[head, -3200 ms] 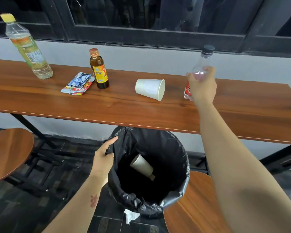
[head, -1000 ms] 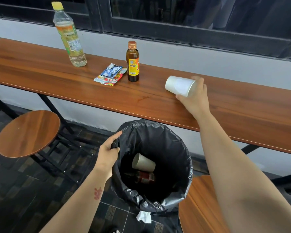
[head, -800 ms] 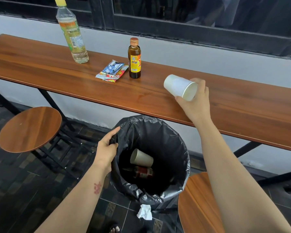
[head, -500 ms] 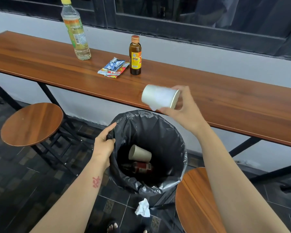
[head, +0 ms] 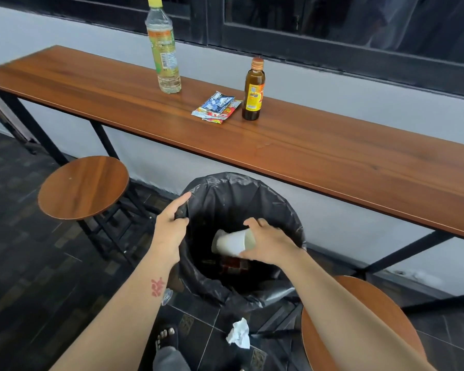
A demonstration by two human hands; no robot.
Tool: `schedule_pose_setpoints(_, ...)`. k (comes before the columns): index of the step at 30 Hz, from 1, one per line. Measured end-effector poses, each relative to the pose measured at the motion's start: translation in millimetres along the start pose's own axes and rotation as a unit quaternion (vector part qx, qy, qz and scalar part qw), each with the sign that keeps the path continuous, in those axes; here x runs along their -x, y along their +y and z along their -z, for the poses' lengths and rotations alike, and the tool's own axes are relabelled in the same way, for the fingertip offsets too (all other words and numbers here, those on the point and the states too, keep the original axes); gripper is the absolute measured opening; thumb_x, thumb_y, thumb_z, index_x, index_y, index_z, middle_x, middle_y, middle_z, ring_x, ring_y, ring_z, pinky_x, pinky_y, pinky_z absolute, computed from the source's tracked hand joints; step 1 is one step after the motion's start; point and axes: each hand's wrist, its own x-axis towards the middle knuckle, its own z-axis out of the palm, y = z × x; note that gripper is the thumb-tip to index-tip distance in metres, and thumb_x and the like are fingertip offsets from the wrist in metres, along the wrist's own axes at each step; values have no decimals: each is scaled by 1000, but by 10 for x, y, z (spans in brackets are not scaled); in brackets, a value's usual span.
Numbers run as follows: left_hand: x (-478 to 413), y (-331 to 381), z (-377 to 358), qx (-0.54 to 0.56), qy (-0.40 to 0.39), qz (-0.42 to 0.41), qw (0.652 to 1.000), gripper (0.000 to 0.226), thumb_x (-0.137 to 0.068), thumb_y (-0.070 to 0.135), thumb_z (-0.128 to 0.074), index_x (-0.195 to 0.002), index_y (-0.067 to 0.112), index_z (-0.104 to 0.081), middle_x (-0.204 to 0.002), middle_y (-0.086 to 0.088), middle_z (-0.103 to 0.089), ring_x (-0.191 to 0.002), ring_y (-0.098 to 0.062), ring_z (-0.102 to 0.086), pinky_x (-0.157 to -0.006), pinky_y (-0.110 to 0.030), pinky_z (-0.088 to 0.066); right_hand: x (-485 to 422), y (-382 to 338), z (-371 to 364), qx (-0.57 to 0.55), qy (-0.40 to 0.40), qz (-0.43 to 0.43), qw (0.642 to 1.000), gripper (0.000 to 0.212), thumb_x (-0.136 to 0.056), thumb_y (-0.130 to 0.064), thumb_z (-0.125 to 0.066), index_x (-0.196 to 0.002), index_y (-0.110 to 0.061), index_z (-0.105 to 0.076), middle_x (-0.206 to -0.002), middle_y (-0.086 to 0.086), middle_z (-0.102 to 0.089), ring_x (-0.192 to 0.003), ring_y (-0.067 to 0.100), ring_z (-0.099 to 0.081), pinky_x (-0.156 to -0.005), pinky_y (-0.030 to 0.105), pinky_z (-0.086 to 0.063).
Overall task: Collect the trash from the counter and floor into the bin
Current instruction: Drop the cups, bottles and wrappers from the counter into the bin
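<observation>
A bin [head: 287, 210] lined with a black bag stands on the floor under the wooden counter [head: 332, 162]. My left hand [head: 172, 226] grips the bag's left rim. Over the bin's mouth, my right hand [head: 268, 245] holds a white paper cup [head: 229, 242] on its side, fingers curled round its open end. A bottle with a red label [head: 233, 262] lies deep inside the bin. On the counter stand a clear plastic bottle [head: 164, 49] and a small brown glass bottle [head: 253, 92], with snack wrappers [head: 217, 107] between them. A crumpled tissue [head: 239, 334] lies on the floor before the bin.
A round wooden stool [head: 83, 187] stands left of the bin and another [head: 381, 317] at the lower right. My foot [head: 166, 336] is on the dark tiles near the tissue. Black table legs run under the counter, with a window frame above.
My right hand lifted the paper cup off the counter and brought it down over the bin's mouth. Before that, a bottle went into the bin. My left hand has kept its grip on the rim.
</observation>
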Motion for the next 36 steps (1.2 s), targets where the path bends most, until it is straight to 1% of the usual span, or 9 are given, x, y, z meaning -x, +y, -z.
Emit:
schedule_pose_setpoints(4, -243, 96, 225, -5, -3, -1, 1000, 67, -91, -18, -42, -126, 34, -67, -140, 5, -57, -131, -19, -49, -113, -40, -38, -224, -191, 66, -32, 17, 12, 999, 73, -84, -48, -67, -145, -30, -31, -143, 2, -43, -120, 27, -53, -96, 39, -47)
schedule_pose_setpoints(8, -634, 186, 465, -6, -34, 18, 999, 67, -93, -16, -41, -122, 38, -68, -138, 3, -59, -130, -24, -52, -109, -45, -42, -358, -547, 301, -111, 125, 59, 984, 53, -88, -49, -62, -136, -34, -45, -138, -10, -53, -123, 10, -54, -102, 31, -44)
schedule_pose_setpoints(10, -862, 272, 590, -8, -45, 26, 999, 66, -95, -13, -41, -116, 42, -69, -136, 3, -60, -127, -27, -54, -104, -48, -47, -408, -775, 504, -180, 237, 82, 951, 40, -87, -47, -63, -124, -32, -55, -121, -16, -63, -107, 0, -61, -96, 29, -49)
schedule_pose_setpoints(13, -1152, 427, 720, -7, -65, 33, 997, 64, -95, -14, -41, -118, 39, -70, -135, 5, -58, -124, -25, -54, -95, -39, -52, -531, -1025, 866, -262, 410, 88, 869, 31, -86, -40, -66, -111, -24, -61, -102, -15, -67, -93, 1, -65, -85, 26, -54)
schedule_pose_setpoints(18, -1502, 499, 896, -14, -90, 40, 995, 69, -93, -17, -39, -115, 40, -72, -139, 3, -58, -127, -26, -54, -104, -47, -48, -882, -1091, 1335, -286, 553, -27, 783, 41, -85, -44, -67, -117, -22, -55, -108, -11, -63, -98, 5, -60, -82, 24, -49)
schedule_pose_setpoints(22, -1661, 545, 967, -15, -115, 33, 993, 72, -91, -20, -37, -114, 39, -72, -133, 3, -62, -123, -23, -57, -103, -43, -48, -1317, -879, 1564, -287, 546, -125, 777, 63, -83, -44, -73, -133, -17, -45, -131, -1, -52, -121, 15, -49, -95, 31, -45)
schedule_pose_setpoints(26, -1787, 553, 979, -16, -120, 29, 992, 69, -91, -21, -38, -118, 34, -70, -140, 5, -57, -130, -17, -51, -97, -29, -46, -1665, -709, 1709, -301, 517, -180, 781, 80, -82, -47, -72, -145, -15, -35, -145, 4, -44, -132, 20, -42, -101, 34, -42)
schedule_pose_setpoints(30, -1882, 561, 980, -43, -102, 37, 993, 69, -92, -19, -38, -125, 34, -66, -149, 8, -48, -144, -17, -33, -117, -40, -30, -1873, -662, 1835, -333, 496, -169, 784, 74, -84, -45, -70, -142, -16, -36, -138, 2, -50, -124, 19, -50, -97, 35, -47)
schedule_pose_setpoints(36, -1920, 658, 887, -28, -91, 41, 995, 66, -93, -18, -40, -124, 34, -66, -150, 8, -47, -145, -17, -32, -118, -39, -27, -1936, -661, 1921, -376, 477, -160, 779, 60, -89, -39, -66, -137, -18, -38, -131, 0, -57, -114, 20, -58, -83, 27, -47)
